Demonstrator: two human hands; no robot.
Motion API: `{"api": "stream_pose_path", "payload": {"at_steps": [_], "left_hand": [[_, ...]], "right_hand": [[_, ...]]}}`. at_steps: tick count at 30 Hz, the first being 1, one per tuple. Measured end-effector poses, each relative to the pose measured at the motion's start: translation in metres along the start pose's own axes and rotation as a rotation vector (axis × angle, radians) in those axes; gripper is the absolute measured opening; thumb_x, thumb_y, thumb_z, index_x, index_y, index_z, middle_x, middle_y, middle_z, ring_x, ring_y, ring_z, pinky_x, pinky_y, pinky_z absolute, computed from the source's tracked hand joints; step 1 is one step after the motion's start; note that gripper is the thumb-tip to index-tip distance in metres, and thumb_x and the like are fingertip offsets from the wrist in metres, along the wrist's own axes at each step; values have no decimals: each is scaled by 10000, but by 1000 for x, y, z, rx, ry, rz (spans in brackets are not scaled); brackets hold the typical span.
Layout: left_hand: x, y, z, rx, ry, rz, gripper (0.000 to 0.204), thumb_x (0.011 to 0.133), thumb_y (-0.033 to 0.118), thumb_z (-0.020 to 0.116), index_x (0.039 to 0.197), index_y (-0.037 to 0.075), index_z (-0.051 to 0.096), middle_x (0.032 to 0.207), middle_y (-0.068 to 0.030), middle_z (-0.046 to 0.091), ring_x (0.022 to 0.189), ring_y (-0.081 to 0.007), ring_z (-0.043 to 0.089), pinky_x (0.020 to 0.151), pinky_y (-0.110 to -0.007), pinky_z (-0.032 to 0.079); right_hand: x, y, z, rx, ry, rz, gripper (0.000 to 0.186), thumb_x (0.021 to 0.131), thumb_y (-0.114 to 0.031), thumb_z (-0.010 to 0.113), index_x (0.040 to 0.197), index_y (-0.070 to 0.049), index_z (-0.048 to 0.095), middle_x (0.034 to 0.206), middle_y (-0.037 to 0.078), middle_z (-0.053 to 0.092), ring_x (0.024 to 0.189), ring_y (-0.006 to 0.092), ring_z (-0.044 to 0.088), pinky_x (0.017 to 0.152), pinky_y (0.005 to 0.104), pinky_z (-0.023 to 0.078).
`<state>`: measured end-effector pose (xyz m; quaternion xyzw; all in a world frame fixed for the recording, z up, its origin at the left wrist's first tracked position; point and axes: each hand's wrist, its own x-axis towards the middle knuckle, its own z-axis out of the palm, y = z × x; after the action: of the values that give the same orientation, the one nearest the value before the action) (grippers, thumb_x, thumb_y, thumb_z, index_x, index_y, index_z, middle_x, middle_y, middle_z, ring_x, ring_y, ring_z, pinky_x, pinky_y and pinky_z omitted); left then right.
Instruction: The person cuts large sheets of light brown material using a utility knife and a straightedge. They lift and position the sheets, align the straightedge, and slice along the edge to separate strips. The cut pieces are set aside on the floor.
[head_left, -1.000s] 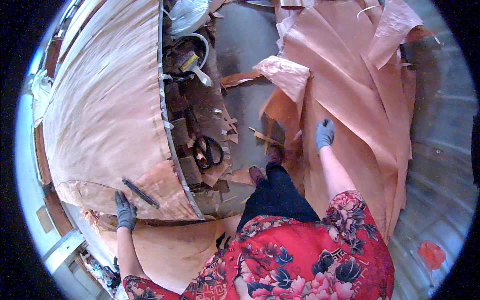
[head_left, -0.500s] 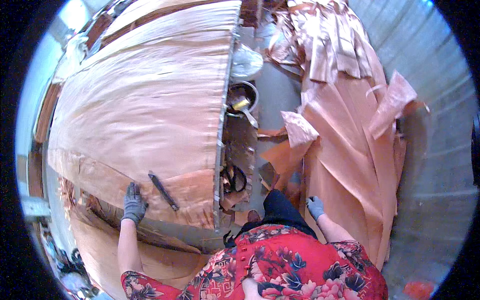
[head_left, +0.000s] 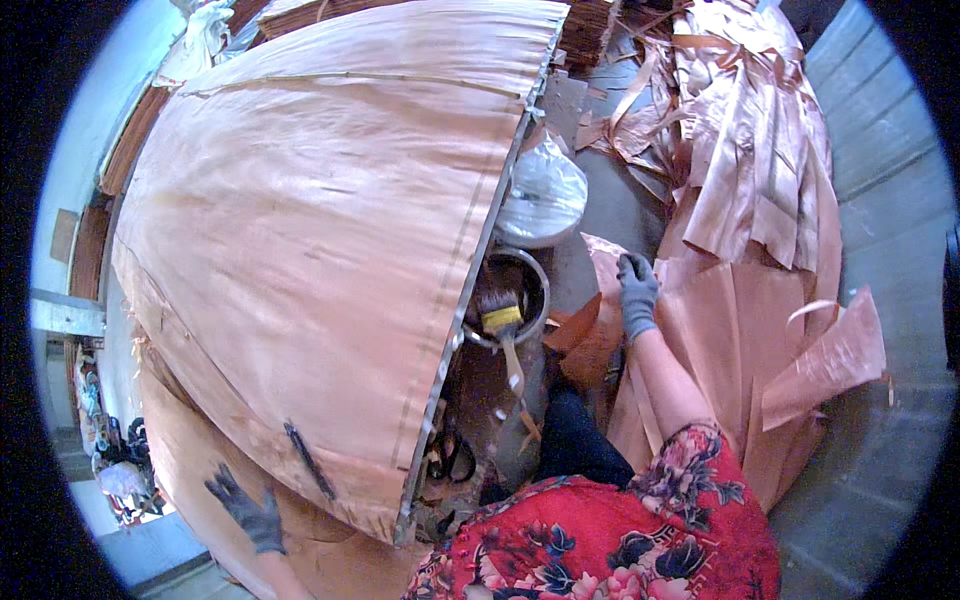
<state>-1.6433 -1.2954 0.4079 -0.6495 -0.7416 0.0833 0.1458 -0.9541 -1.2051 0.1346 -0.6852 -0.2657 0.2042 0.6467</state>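
My right hand [head_left: 638, 297], in a grey glove, is closed on the upper corner of a thin reddish wood veneer strip [head_left: 603, 262]. It reaches over the veneer pile on the right. My left hand [head_left: 250, 514], gloved alike, is empty with its fingers spread. It hovers over or rests on a lower veneer sheet near the close left edge of the table; I cannot tell which. A slim dark tool [head_left: 308, 460], perhaps a knife, lies on the broad veneer sheet [head_left: 330, 230] covering the table.
Beside the table's right edge stands a bucket [head_left: 545, 300] with a wide brush [head_left: 503, 322] across it. A plastic-covered round container [head_left: 543, 195] is just beyond. Black-handled scissors [head_left: 455, 462] lie lower down. Crumpled veneer strips [head_left: 750, 150] top the right-hand pile [head_left: 700, 330].
My right hand has reached forward from beside my leg and gripped a veneer strip. My left hand has come off the top sheet with fingers spreading. The view has shifted.
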Motion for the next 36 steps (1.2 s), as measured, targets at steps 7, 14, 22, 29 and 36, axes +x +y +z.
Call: {"api": "stream_pose_path", "payload": {"at_steps": [7, 14, 22, 29, 36], "left_hand": [[-54, 122, -72, 155, -676, -292, 841, 752, 435, 589, 1389, 37, 210, 1435, -231, 141, 1332, -413, 46, 1090, -459, 48], [-70, 187, -31, -367, -167, 24, 697, 765, 370, 571, 1332, 53, 318, 1371, -177, 294, 1287, -458, 153, 1064, -508, 104], [-28, 300, -69, -396, -68, 307, 638, 746, 284, 628, 1282, 41, 384, 1371, -162, 280, 1298, -435, 156, 1068, -510, 146], [139, 488, -102, -1100, -132, 467, 847, 721, 412, 670, 1392, 129, 238, 1411, -323, 43, 1318, -460, 9, 1070, -518, 49], [206, 655, -82, -1165, -281, 968, 881, 706, 473, 636, 1405, 158, 201, 1412, -267, 159, 1321, -390, 153, 1086, -422, 153]], "right_hand": [[99, -25, 42, -152, -209, -40, 188, 777, -115, 656, 943, -32, 626, 835, 56, 633, 753, 127, 580, 715, 245, 465], [119, -87, 83, -499, -388, -524, 225, 767, -176, 647, 973, -84, 640, 831, 145, 617, 771, 286, 604, 715, 344, 466], [197, -59, 139, -940, -781, -845, 271, 770, -81, 559, 1003, -218, 577, 971, 138, 594, 674, 358, 591, 553, 446, 474], [179, -189, 88, -238, -868, -929, 164, 739, -15, 570, 893, -28, 625, 898, 106, 639, 757, 246, 614, 658, 335, 478], [316, -335, -7, -350, -318, -872, 191, 890, -139, 482, 962, -2, 594, 925, 101, 615, 824, 217, 574, 740, 312, 459]]}}
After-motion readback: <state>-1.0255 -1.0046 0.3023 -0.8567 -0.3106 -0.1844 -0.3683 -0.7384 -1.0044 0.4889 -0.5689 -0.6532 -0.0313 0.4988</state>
